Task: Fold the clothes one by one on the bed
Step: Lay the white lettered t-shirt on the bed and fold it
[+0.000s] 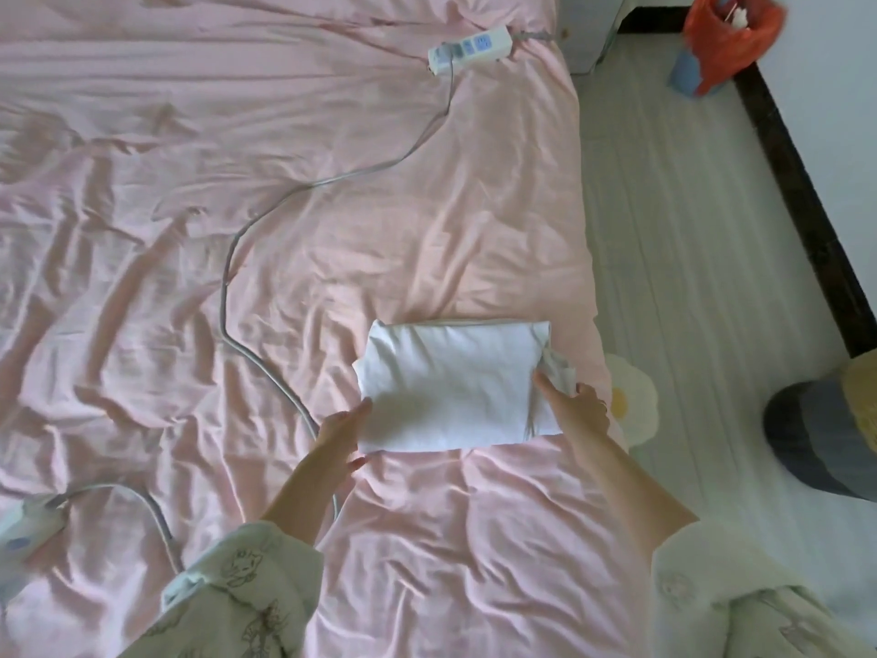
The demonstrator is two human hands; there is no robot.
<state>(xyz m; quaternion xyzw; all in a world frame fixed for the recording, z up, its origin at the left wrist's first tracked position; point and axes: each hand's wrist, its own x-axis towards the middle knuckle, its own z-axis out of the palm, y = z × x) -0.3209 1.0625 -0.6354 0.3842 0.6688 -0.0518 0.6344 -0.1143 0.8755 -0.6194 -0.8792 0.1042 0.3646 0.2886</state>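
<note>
A white garment (455, 384) lies folded into a neat rectangle on the pink bed sheet (237, 206), near the bed's right edge. My left hand (339, 436) rests against the garment's lower left corner, fingers stretched out flat and thumb apart. At the garment's right end, my right hand (576, 403) touches a crumpled bit of fabric that sticks out there, with its fingers extended. Neither hand visibly grips the cloth.
A white power strip (470, 48) lies at the top of the bed, and its grey cable (265, 216) snakes down the sheet to a second white device (28, 522) at the left edge. Right of the bed, on the pale floor, lie a flower-shaped mat (633, 406), a grey stool (821, 439) and a red bag (731, 35).
</note>
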